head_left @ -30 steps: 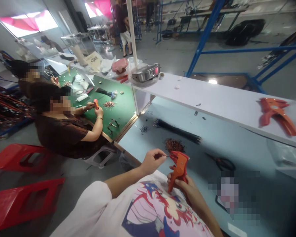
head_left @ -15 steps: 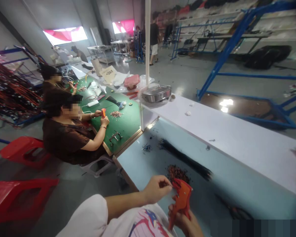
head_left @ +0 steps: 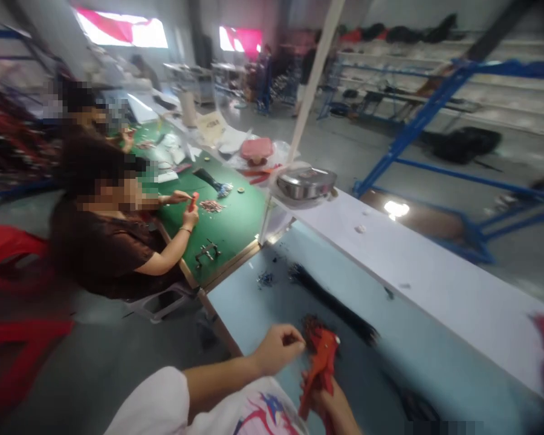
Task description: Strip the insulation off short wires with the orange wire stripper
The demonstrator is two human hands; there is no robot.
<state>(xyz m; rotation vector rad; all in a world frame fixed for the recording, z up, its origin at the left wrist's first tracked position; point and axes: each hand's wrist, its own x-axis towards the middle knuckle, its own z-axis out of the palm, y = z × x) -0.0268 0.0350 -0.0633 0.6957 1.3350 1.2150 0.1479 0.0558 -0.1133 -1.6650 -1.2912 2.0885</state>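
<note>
In the head view my right hand (head_left: 332,402) is wrapped round the handles of a red-orange wire stripper (head_left: 321,357), whose head points up and away from me. Just left of its jaws is my left hand (head_left: 276,350), with thumb and forefinger pinched together; whatever lies between the fingertips is too small to make out. Behind the tool's head, a pile of brownish-red scraps (head_left: 309,323) lies on the light blue tabletop (head_left: 240,302). Beyond that pile stretches a long bundle of black wires (head_left: 338,301). A small heap of bluish bits (head_left: 265,278) sits farther left.
A white raised shelf (head_left: 390,266) runs along the table's far side, carrying a metal box (head_left: 306,182). At the adjoining green table (head_left: 236,226), a co-worker (head_left: 104,241) holds a red tool. A dark blurred object (head_left: 412,399) lies right of my hands. Red stools (head_left: 22,344) stand left.
The camera view has turned and blurred somewhat. Both my hands and the wire stripper appear slightly farther left in the picture, still close together. The co-worker's hands have shifted a little.
</note>
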